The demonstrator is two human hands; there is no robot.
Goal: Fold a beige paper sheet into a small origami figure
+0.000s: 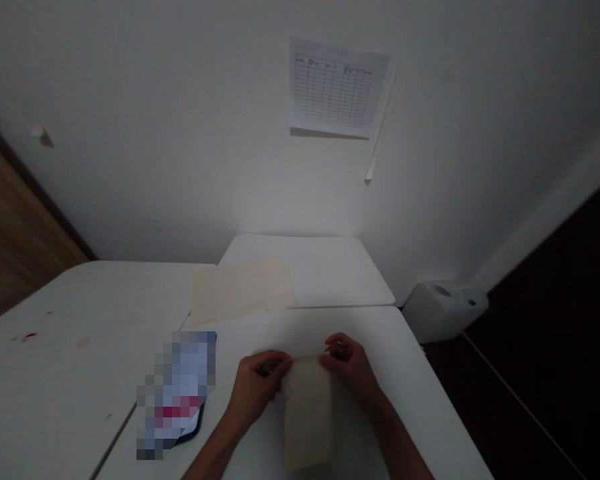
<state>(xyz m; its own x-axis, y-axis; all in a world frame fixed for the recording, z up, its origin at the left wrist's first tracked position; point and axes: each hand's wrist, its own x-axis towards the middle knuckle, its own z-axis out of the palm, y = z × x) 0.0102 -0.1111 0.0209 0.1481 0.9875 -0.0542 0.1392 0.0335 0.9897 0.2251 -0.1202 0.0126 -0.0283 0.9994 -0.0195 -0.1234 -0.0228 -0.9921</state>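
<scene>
A folded cream cloth [307, 417] lies lengthwise on the white table [380, 347] in front of me. My left hand [257, 383] pinches its far left corner, and my right hand [347, 363] holds its far right corner. The fingers of both hands are curled over the far edge, partly hiding it. Beyond the hands, a flat stack of similar cream sheets [243, 290] lies across the joint between tables. A phone [177, 393] with a pixelated screen lies to the left of my left hand.
Several white tables meet here, with a seam running beside the phone. The left table [55, 360] has red stains. A wall stands behind, bearing a printed chart [334, 87]. A white plastic canister [443, 310] sits beyond the right table edge, above a dark floor.
</scene>
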